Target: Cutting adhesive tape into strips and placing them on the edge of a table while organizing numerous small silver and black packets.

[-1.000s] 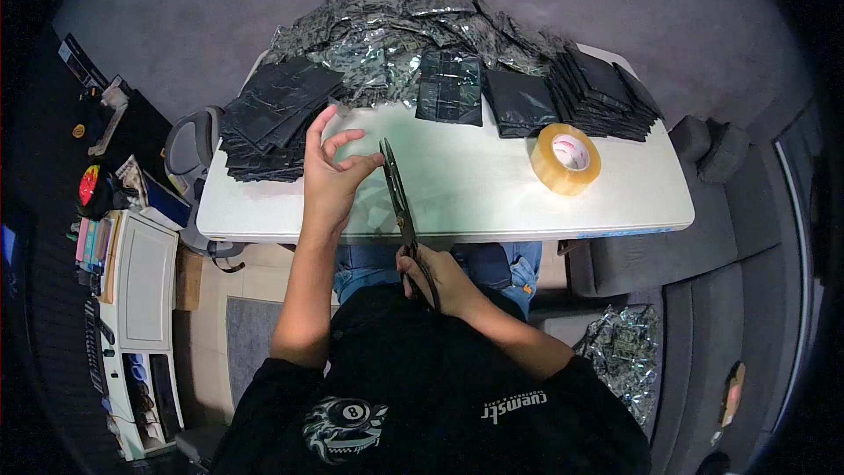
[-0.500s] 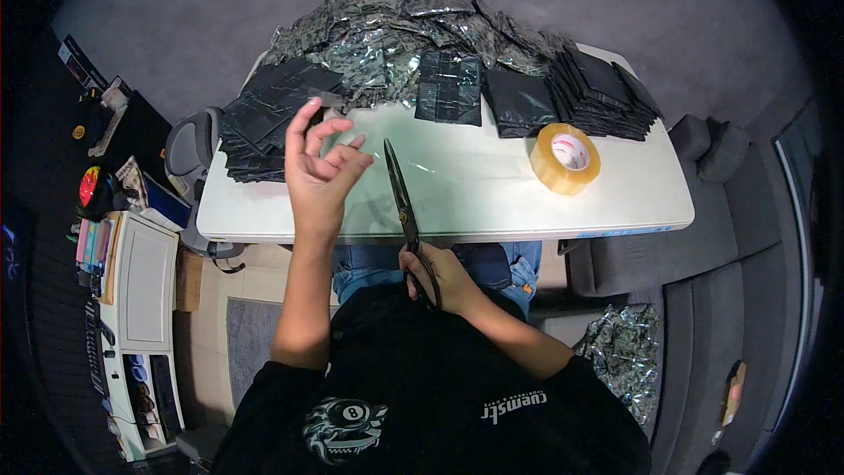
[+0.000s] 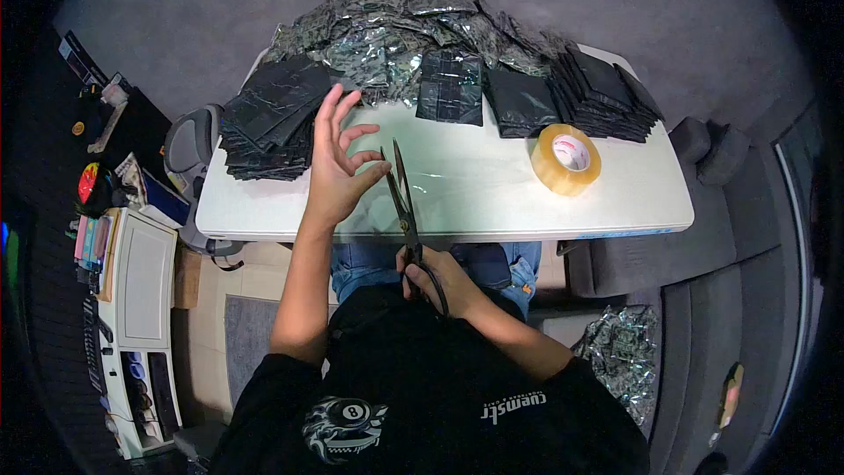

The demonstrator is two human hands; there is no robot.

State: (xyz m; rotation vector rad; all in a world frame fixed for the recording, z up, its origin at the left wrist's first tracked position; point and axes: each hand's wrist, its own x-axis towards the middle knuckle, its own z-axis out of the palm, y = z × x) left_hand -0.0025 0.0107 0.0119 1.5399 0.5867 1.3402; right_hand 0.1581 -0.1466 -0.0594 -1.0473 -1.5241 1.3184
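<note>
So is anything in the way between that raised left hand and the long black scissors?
Nothing visible. The left hand is raised just left of the open blades of the long black scissors, which the right hand grips by the handles; only bare white table lies beneath.

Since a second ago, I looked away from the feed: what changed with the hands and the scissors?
The left hand lifted off the table and spread its fingers, thumb now by the scissors blades. The blades have parted slightly. The right hand still grips the handles; the tape roll and black bag stacks lie unchanged.

Home packing room: table (image 3: pixel 615 202) heaped with pouches (image 3: pixel 396 26).
</note>
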